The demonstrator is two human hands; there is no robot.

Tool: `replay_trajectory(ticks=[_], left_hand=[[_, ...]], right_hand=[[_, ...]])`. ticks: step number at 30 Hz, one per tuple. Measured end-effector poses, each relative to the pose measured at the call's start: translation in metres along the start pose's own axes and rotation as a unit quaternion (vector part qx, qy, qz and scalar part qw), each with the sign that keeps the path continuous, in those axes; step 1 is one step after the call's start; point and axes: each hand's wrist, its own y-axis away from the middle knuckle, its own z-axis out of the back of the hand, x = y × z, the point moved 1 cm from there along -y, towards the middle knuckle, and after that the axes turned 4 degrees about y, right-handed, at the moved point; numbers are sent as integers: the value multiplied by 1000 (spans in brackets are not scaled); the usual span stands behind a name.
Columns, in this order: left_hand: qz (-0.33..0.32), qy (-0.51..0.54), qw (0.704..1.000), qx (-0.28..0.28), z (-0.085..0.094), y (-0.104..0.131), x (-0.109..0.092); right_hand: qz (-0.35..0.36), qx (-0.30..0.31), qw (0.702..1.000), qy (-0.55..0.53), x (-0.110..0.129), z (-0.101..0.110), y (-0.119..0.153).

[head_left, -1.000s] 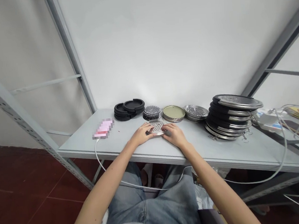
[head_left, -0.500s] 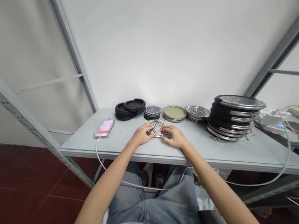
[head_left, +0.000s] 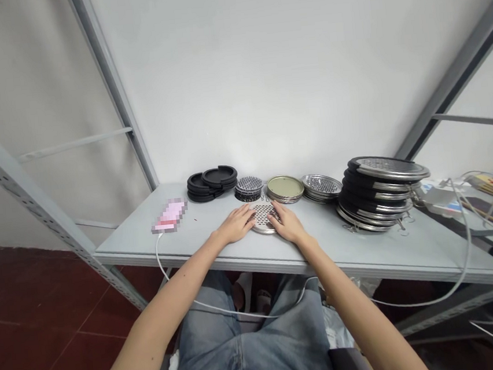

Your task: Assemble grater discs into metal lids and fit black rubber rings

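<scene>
A round metal grater plate with rows of slots lies on the grey table between my hands. My left hand rests at its left edge, fingers stretched out over the rim. From the right, my right hand lays its straightened fingers across the plate's other side. Neither hand is wrapped round it. Just behind stands a short stack of small grater discs. Beside that are a pile of greenish round plates and another of silver grater discs.
Black rings are piled at the back left. A tall stack of black-and-metal round graters stands on the right. A pixelated pink phone lies left, its white cable hanging over the table's front edge. Grey metal uprights frame the table.
My fingers have gone from curled round the grater plate's edges to flatter and straighter on top of it. The whole view has shifted slightly.
</scene>
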Motion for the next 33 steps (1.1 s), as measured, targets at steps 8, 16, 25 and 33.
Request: replay_trajectory(ticks=[8,16,25,33], left_hand=[[99,-97,983,123,-4,-18,-10],[112,-92,985,93,-14,-29,-11],[130,-163,953,-219,50,-56,5],[208,-234,943,-116,102,-65,55]], right_hand=[[-84,101,987,87,8,4,-3],[-129,98,982,100,5,2,-3],[-125,36,990,60,-2,1,-2],[-119,25,991,52,-3,0,-2]])
